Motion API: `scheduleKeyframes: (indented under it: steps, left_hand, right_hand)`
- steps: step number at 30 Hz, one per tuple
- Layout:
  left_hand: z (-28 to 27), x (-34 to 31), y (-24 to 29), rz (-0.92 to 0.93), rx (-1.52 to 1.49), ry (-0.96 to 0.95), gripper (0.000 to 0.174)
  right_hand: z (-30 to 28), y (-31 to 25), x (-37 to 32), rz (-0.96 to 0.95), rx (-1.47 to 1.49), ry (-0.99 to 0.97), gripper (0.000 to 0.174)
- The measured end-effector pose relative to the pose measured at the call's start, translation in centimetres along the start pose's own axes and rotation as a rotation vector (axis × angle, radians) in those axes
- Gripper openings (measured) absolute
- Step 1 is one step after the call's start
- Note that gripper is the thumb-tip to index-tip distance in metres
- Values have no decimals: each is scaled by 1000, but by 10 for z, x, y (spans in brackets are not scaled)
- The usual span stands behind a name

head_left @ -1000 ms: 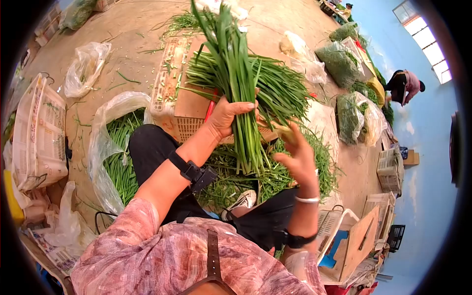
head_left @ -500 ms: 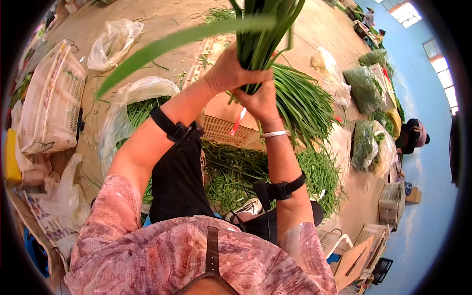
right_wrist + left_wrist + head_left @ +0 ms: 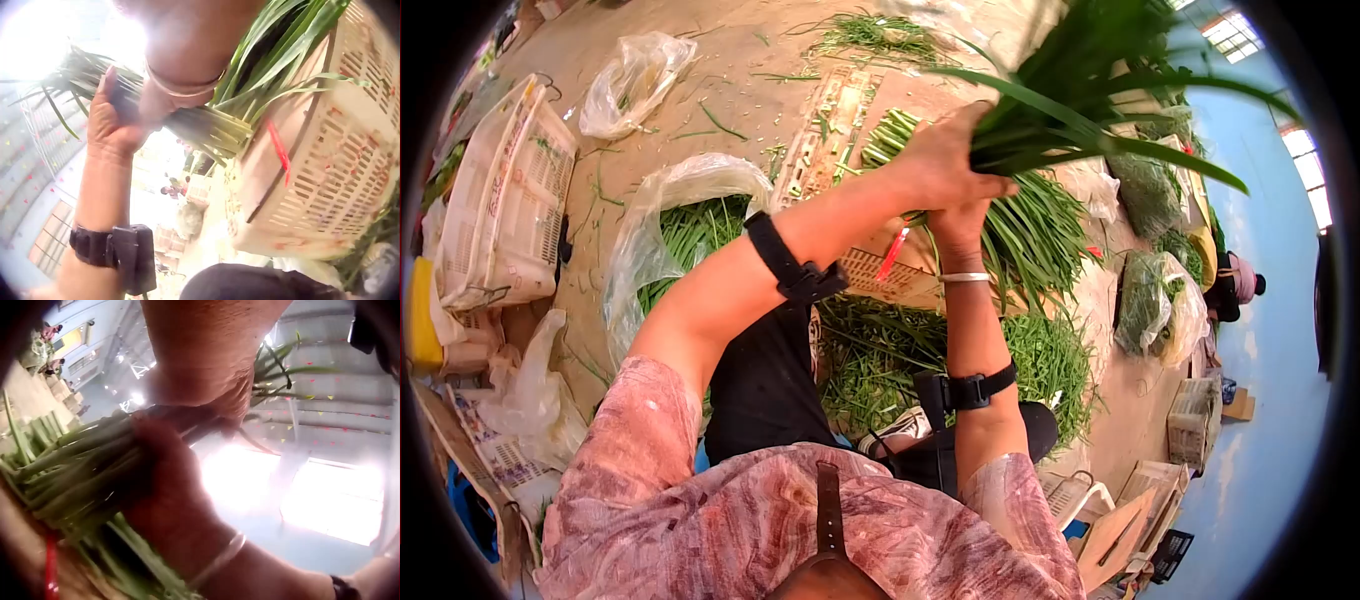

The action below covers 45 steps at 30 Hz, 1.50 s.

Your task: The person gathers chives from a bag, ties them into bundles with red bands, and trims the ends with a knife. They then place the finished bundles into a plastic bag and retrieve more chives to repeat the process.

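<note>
Both hands hold a bunch of garlic chives (image 3: 1065, 110), raised over a crate (image 3: 865, 272), its leaves slanting away to the upper right. My left hand (image 3: 945, 160) grips it on the leaf side, thumb along the stalks in the right wrist view. Just below it, my right hand (image 3: 169, 481) wraps round the stalks nearer the cut ends (image 3: 69, 481); in the head view the left hand partly hides it. More chives (image 3: 1030, 235) lie on the crate beneath. A red tie (image 3: 278, 150) hangs at the crate's edge.
A clear plastic bag of chives (image 3: 690, 235) stands left of the crate. Loose trimmings (image 3: 870, 350) cover the floor by the feet. White crates (image 3: 505, 200) stand at far left; filled bags (image 3: 1155, 300) line the right, where another person (image 3: 1238, 285) bends.
The right hand, apart from the bunch at first, has come over and gripped the stalks below the left hand. The bunch has risen, and its leaves have swung to the right.
</note>
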<state>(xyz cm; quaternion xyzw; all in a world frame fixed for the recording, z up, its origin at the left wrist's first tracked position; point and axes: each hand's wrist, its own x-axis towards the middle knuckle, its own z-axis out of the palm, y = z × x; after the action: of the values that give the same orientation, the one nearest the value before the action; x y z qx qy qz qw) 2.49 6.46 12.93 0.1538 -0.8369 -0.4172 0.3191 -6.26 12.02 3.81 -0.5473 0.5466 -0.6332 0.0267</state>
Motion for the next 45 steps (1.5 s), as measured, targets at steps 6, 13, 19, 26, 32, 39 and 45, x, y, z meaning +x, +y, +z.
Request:
scheduleKeyframes:
  steps: [6, 13, 19, 26, 32, 39, 45]
  left_hand:
    - [-13, 25, 80, 88, 47, -287, 120]
    - [11, -50, 75, 104, 614, -433, 109]
    - [7, -89, 59, 264, 357, -309, 96]
    - [16, -73, 41, -32, -193, -503, 99]
    - [64, -74, 49, 5, 57, -690, 105]
    - [83, -94, 58, 84, -130, -587, 70]
    - [102, -94, 69, -54, 205, -801, 24]
  right_hand:
    - [-40, -77, -3, 264, 744, 342, 51]
    - [-75, -85, -48, 275, 951, 467, 67]
    - [-87, -96, -85, 359, 1072, 544, 64]
    - [-114, -98, -91, 341, 1036, 532, 64]
    - [-98, -96, -86, 228, 876, 532, 65]
    - [-114, -125, -106, 338, 706, 521, 43]
    - [-169, -152, -155, 627, 751, 448, 53]
